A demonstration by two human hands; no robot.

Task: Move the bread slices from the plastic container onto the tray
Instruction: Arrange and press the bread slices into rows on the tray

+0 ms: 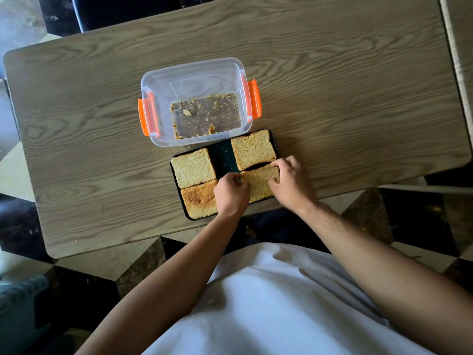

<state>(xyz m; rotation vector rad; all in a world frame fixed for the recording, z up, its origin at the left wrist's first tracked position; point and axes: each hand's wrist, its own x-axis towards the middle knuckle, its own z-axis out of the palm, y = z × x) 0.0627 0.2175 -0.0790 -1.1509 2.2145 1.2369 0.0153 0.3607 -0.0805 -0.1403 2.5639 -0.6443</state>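
A clear plastic container [197, 80] with orange latches stands on the table and holds only crumbs. Just in front of it lies a dark tray [223, 156] with bread slices on it: one at the far left [193, 167], a toasted-looking one at the near left [198, 202], one at the far right [253, 149]. A fourth slice [259, 181] is at the near right of the tray, pinched at its left edge by my left hand [231, 192] and at its right edge by my right hand [291, 180].
The wooden table [332, 85] has wide bare areas to the left, right and behind the container. The tray sits close to the table's near edge. A dark chair back [122, 11] shows beyond the far edge.
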